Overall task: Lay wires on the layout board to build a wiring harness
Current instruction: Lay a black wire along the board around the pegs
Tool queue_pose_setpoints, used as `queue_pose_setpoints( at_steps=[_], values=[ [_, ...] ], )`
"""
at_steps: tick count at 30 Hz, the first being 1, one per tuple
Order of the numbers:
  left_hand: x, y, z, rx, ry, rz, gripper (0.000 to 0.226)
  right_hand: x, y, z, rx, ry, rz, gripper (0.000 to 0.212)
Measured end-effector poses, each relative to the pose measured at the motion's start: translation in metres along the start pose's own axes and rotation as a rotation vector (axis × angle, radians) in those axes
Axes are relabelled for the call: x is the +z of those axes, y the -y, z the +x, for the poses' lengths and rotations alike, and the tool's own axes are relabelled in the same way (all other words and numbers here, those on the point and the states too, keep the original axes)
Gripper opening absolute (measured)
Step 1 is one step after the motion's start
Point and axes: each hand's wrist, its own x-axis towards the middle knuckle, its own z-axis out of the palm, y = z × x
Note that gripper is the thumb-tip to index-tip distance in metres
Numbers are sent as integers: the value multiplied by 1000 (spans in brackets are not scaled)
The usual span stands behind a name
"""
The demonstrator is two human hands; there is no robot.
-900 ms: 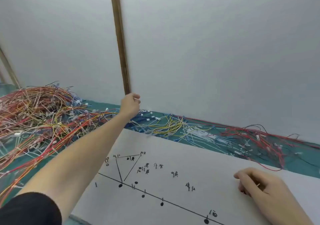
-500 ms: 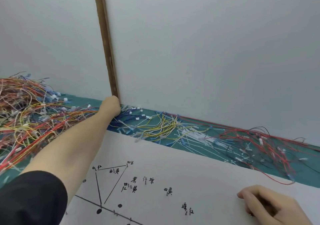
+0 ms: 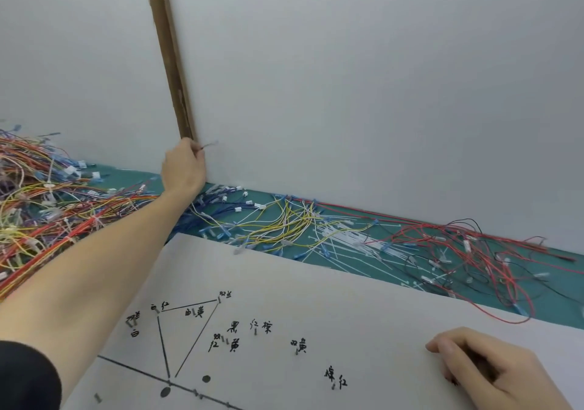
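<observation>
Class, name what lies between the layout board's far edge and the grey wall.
Head view: a green mat strewn with loose wires and white cable ties.

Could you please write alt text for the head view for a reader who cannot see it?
A person's left hand is raised above the loose wires on a green mat, pinching a thin wire end. The right hand rests, fingers curled, on the white layout board marked with lines and handwritten labels.

white wall (image 3: 379, 77), brown strip (image 3: 170, 52), green mat (image 3: 556, 311).
</observation>
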Motion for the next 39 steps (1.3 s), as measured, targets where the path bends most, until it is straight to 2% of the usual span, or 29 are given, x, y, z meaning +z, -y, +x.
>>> queue_pose_setpoints(
  at_steps=[3, 6, 11, 14, 18, 20, 26, 30, 34, 39],
  values=[
    [-18, -23, 8, 47, -97, -312, 8, -1, -2, 0, 3, 21, 13, 39],
    [-43, -47, 19, 10, -142, -616, 6, -1, -3, 0, -4, 28, 40, 41],
    [-102, -85, 20, -93, -158, -936, 6, 0, -9, -2, -14, 14, 114, 35],
    [-128, -99, -17, -19, 50, -912, 5, -2, -6, -5, -30, 19, 120, 32],
    [-136, -79, -112, 114, 594, -766, 4, -2, -2, -9, -49, 2, 100, 26],
    [-139, -53, -154, 112, 741, -671, 3, -2, -2, -10, -59, -13, 75, 26],
    [-156, 13, -204, -44, 700, -572, 7, -2, -5, -12, -73, -18, -1, 30],
    [-157, 13, -208, -163, 614, -733, 7, -2, -6, -18, -100, -25, -3, 31],
    [-152, 4, -214, -179, 524, -749, 6, -4, -10, -19, -105, -5, -55, 30],
    [-147, -1, -217, -138, 589, -709, 8, -2, -9, -18, -104, 27, -212, 28]
  ],
)
